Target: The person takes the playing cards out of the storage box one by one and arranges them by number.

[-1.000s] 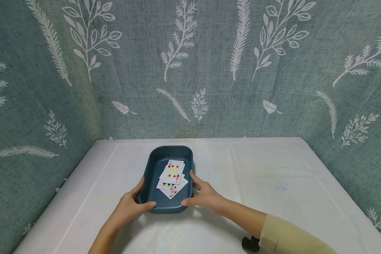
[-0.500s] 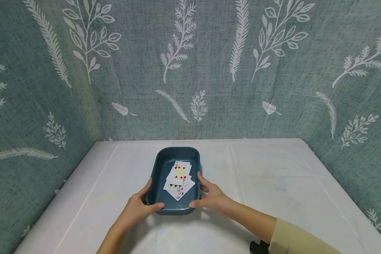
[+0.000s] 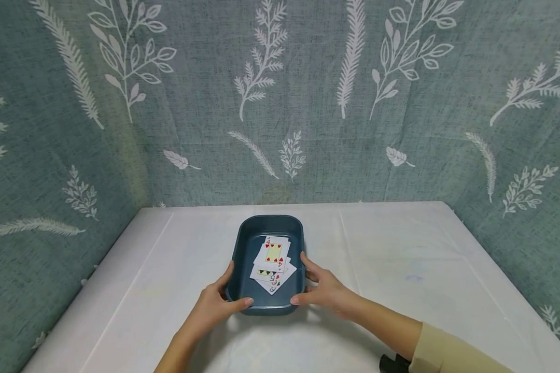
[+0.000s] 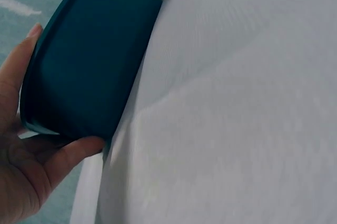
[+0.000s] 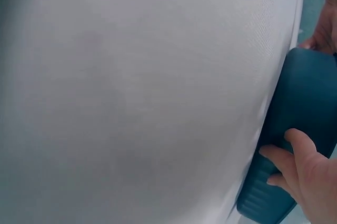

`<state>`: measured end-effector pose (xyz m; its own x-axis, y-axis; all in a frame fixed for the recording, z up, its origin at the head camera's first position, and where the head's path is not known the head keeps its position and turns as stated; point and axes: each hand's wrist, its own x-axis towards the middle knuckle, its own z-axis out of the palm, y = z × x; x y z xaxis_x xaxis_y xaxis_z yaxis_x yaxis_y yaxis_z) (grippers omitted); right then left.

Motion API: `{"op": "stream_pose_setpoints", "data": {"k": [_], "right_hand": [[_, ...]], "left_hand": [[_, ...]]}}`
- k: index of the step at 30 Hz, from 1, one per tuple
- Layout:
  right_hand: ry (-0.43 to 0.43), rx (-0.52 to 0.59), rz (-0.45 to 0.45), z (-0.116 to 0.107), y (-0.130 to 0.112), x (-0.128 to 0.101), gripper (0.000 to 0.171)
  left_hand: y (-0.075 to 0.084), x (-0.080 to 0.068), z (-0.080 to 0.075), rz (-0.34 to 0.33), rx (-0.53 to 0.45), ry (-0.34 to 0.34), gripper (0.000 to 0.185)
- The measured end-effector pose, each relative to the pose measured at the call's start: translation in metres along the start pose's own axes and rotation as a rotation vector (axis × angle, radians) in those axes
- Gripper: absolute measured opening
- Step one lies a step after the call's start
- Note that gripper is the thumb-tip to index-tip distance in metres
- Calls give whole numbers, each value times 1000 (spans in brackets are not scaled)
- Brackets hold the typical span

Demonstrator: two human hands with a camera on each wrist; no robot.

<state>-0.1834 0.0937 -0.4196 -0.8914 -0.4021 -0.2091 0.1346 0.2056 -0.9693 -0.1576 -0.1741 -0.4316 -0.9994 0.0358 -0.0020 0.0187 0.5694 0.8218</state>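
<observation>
A dark teal rectangular tray [image 3: 256, 305] with rounded corners is held between both hands in the head view. My left hand [image 3: 211, 305] grips its near left corner, thumb over the rim and fingers along the outer side. At the near right corner my right hand [image 3: 325, 290] grips it the same way, and in the right wrist view its fingers [image 5: 301, 145] spread over the outer wall. Several playing cards [image 3: 274, 255] lie face up and overlapping inside, a heart card on top. The left wrist view shows the tray's outer wall [image 4: 95, 56] close over the white cloth.
A white cloth [image 3: 382, 259] covers the table, with fold lines running across it. Teal fabric with white leaf prints [image 3: 326, 155] hangs behind and at both sides. A black device [image 3: 394, 364] sits at the right forearm beside a beige sleeve [image 3: 452, 349].
Both hands have moved the tray to the right over the table, a little in each frame. The cards inside keep their arrangement, and both grips look the same.
</observation>
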Motion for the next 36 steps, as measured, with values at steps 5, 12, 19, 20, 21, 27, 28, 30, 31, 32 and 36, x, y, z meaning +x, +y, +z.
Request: {"op": "stream_pose_setpoints", "data": {"k": [5, 12, 19, 20, 21, 27, 28, 30, 31, 32, 36], "right_hand": [[5, -6, 6, -6, 1, -3, 109], [10, -14, -9, -13, 0, -7, 108], [29, -22, 11, -20, 2, -12, 107], [30, -27, 12, -22, 3, -13, 107], [30, -27, 11, -23, 4, -14, 108], [18, -11, -7, -31, 8, -19, 110], [20, -14, -7, -32, 8, -20, 110], [22, -18, -3, -34, 7, -22, 110], [25, -24, -1, -35, 7, -23, 109], [28, -31, 0, -36, 7, -24, 109], [17, -19, -6, -38, 7, -28, 110]], "left_hand": [[5, 1, 5, -4, 1, -25, 102], [9, 4, 10, 22, -37, -48, 100], [11, 4, 19, 19, -50, -47, 100], [12, 4, 20, 21, -49, -48, 100], [12, 3, 22, 25, -50, -49, 100], [14, 1, 29, 57, -64, -53, 99], [15, 1, 30, 60, -63, -55, 99], [17, 0, 32, 63, -62, -60, 99], [17, -1, 32, 63, -63, -63, 100], [18, -2, 33, 65, -59, -66, 100], [21, -3, 35, 72, -54, -68, 100]]}}
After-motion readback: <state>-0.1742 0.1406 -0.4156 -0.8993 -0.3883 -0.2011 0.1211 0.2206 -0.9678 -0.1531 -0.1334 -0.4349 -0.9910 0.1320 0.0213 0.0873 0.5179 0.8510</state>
